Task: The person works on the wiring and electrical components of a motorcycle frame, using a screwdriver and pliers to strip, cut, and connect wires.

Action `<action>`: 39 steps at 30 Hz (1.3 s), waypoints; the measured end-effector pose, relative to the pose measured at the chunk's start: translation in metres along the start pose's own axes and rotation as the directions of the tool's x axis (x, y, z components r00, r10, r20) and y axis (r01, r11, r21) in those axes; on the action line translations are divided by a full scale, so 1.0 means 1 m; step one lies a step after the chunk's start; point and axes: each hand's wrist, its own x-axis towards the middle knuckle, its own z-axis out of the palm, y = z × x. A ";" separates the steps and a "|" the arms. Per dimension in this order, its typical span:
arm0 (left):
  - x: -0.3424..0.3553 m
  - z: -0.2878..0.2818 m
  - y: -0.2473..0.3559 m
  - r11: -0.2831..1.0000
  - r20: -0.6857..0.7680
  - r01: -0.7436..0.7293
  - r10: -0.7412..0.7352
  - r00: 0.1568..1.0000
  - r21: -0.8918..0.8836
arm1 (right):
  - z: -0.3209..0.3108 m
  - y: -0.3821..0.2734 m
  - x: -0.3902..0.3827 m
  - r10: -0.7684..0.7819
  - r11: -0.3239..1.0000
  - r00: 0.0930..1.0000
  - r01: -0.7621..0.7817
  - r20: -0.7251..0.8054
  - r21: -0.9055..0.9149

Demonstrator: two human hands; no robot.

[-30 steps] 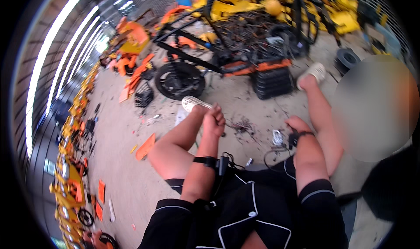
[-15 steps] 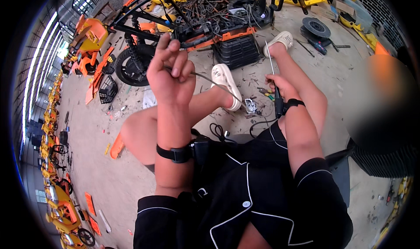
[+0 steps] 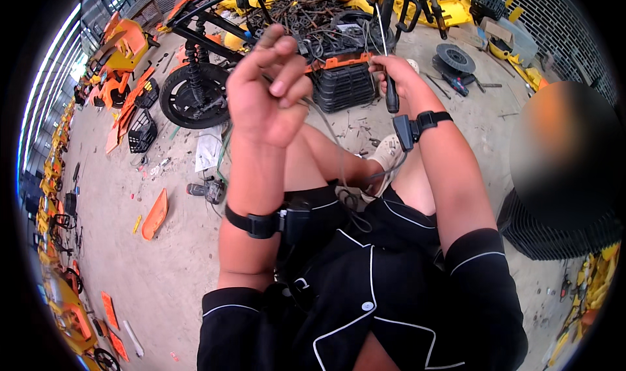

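Note:
My left hand [image 3: 270,100] is raised at center left with its fingers curled around a thin grey cable [image 3: 330,126]. That cable hangs down toward my lap; its part inside the hand is mostly hidden. In my right hand [image 3: 405,77], farther right, is a screwdriver [image 3: 392,95], its dark handle in the fingers and its long thin shaft pointing up and away. The tip of the shaft overlaps dark metal parts behind it, and I cannot tell whether it touches them.
Ahead stand a black vehicle frame with a wheel [image 3: 195,97] and a black crate [image 3: 345,87] near piled metal parts [image 3: 293,18]. A power tool [image 3: 207,189] and an orange shell piece [image 3: 155,214] lie at left. A drill [image 3: 456,84] and a round disc [image 3: 454,59] lie right.
My right hand has risen forward and left with the screwdriver. My left hand has shifted slightly right and up, still with the cable. My legs have drawn inward, uncovering the power tool at left.

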 end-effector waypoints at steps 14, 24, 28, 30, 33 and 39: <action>0.031 -0.023 -0.015 0.975 -0.008 0.016 -0.018 1.000 -0.221 | 0.065 -0.074 -0.045 -0.515 0.856 0.857 0.515 -0.017 0.047; 0.029 -0.038 -0.004 0.976 -0.061 -0.003 -0.010 0.998 -0.217 | 0.089 -0.045 -0.007 -0.426 0.904 0.905 0.425 0.001 0.046; 0.027 -0.042 0.002 0.980 -0.084 -0.037 0.021 0.996 -0.197 | 0.090 -0.031 0.002 -0.369 0.929 0.929 0.369 0.042 -0.009; 0.027 -0.042 0.005 0.982 -0.096 -0.039 0.022 0.995 -0.183 | 0.088 -0.023 0.008 -0.347 0.936 0.936 0.350 0.065 -0.045; 0.029 -0.041 0.011 0.987 -0.099 -0.016 -0.001 0.995 -0.162 | 0.078 -0.010 0.019 -0.243 0.964 0.966 0.251 0.092 -0.089; 0.042 -0.054 0.017 0.984 -0.012 -0.020 0.018 1.000 -0.174 | 0.052 0.026 0.051 -0.051 0.994 0.996 0.059 0.076 -0.095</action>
